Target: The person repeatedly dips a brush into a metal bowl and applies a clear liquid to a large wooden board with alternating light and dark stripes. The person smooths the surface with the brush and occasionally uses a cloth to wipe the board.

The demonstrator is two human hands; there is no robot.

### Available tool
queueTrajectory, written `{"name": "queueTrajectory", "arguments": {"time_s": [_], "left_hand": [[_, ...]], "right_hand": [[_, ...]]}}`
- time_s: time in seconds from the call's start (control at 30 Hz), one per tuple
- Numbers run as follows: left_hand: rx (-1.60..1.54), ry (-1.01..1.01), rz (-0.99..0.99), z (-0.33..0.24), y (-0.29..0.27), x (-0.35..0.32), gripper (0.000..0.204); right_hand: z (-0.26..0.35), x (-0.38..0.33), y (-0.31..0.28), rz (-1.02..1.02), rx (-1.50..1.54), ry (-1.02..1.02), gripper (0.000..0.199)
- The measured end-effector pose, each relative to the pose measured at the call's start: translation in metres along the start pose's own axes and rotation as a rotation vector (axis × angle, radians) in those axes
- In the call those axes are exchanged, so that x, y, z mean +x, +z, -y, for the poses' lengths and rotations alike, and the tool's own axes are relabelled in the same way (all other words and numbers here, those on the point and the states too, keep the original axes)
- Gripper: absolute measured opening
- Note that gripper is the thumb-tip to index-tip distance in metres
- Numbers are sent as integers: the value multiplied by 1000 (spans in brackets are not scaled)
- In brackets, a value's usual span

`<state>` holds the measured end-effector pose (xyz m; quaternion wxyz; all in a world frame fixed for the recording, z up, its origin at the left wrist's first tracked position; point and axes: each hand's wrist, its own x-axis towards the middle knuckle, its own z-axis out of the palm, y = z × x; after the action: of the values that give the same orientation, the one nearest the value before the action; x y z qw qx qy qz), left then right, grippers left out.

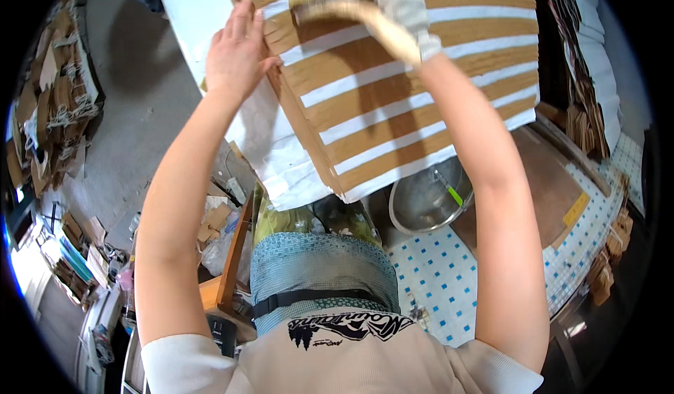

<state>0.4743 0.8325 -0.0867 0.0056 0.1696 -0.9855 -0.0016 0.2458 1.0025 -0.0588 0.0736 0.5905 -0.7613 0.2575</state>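
My left hand (pixel 237 51) lies with fingers stretched out on the long brown strip (pixel 300 123) along the left edge of the work surface. In my right hand (pixel 401 6), which wears a whitish glove, is a wooden brush (pixel 319 6), smeared by motion. Its head is over the far left part of several brown strips (pixel 379 123), which lie side by side with white bands between them. White sheet material (pixel 270 162) shows under and beside the strips. The bristles are too blurred to tell whether they touch the surface.
A metal bowl (pixel 414 211) holding a green-handled tool (pixel 453 195) stands below the right edge, by a brown board (pixel 533 183). Stacked brown pieces (pixel 586 106) stand at the right. Cardboard scraps (pixel 56 92) lie far left; a wooden frame (pixel 232 260) is near my left side.
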Motion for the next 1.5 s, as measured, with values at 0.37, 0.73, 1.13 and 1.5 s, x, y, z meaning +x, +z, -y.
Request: {"name": "queueTrajectory", "arguments": {"time_s": [0.37, 0.73, 1.13, 1.5], "left_hand": [[-35, 47, 162, 6, -1, 27, 91], [-62, -4, 144, -4, -10, 21, 95], [-107, 30, 139, -4, -7, 24, 92], [-73, 10, 204, -5, -5, 30, 101]], "right_hand": [[23, -344, -82, 493, 20, 95, 16], [-51, -83, -95, 72, 378, -89, 8], [-95, -130, -61, 16, 40, -79, 13], [-29, -352, -180, 1038, -39, 712, 18]]}}
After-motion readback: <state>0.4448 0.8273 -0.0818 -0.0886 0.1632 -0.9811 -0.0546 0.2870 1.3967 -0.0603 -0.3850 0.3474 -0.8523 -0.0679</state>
